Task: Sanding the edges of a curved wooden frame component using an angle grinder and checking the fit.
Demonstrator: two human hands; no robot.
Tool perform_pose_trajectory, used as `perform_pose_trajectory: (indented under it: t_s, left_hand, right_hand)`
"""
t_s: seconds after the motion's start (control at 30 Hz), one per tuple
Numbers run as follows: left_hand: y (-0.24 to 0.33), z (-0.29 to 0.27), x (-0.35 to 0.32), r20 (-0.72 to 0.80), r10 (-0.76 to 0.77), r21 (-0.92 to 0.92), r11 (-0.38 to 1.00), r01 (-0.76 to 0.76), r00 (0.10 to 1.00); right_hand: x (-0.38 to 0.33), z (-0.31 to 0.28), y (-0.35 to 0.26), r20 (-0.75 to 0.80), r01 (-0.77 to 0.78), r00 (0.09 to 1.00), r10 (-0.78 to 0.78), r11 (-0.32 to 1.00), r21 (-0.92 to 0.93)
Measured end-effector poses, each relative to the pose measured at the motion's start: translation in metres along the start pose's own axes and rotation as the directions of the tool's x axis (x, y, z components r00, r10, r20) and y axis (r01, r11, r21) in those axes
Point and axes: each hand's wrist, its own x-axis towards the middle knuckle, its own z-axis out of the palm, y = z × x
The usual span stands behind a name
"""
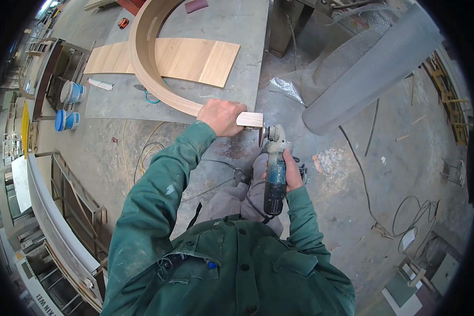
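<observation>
A curved wooden band (160, 90) arcs over the grey table, its squared end jutting past the front edge toward me. My left hand (223, 117) is closed around the band just short of that end. In my right hand (293, 171) is a blue and black angle grinder (275, 176), held upright by its body with the head up. The grinder's disc (261, 136) stands edge-on right at the band's end face; whether it touches or spins I cannot tell. The fingers of my right hand are partly hidden behind the tool.
On the grey table (216, 26) a flat wooden panel (195, 59) lies beneath the band, near a red tape measure (122, 23). A large grey roll (368, 73) leans at right. Black cables (361, 168) cross the floor. Blue-and-white buckets (67, 120) and metal racks stand left.
</observation>
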Motion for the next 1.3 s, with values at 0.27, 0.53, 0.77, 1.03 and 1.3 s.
perform_pose_trajectory:
  t_s: [0.27, 0.53, 0.77, 1.03, 1.3]
  left_hand:
    - [0.001, -0.003, -0.002, 0.02, -0.001, -0.004, 1.0, 0.001, 1.0]
    - [-0.002, 0.0, -0.002, -0.015, 0.018, 0.004, 1.0, -0.018, 1.0]
    - [-0.002, -0.001, -0.001, 0.027, -0.001, -0.021, 1.0, 0.002, 1.0]
    - [-0.003, -0.001, -0.002, 0.025, 0.002, -0.042, 0.999, -0.001, 1.0]
    - [-0.002, -0.002, -0.002, 0.038, -0.012, -0.036, 0.999, 0.013, 0.999]
  right_hand:
    - [-0.017, 0.015, -0.012, 0.05, 0.073, 0.996, -0.07, 0.995, -0.072]
    - [-0.027, 0.019, -0.019, 0.067, 0.085, 0.995, -0.078, 0.992, -0.098]
    - [-0.027, 0.016, -0.021, 0.046, 0.069, 0.997, -0.065, 0.995, -0.075]
    - [-0.034, 0.027, -0.029, 0.062, 0.092, 0.994, -0.088, 0.993, -0.071]
    - [-0.036, 0.035, -0.036, 0.048, 0.129, 0.991, -0.123, 0.983, -0.135]
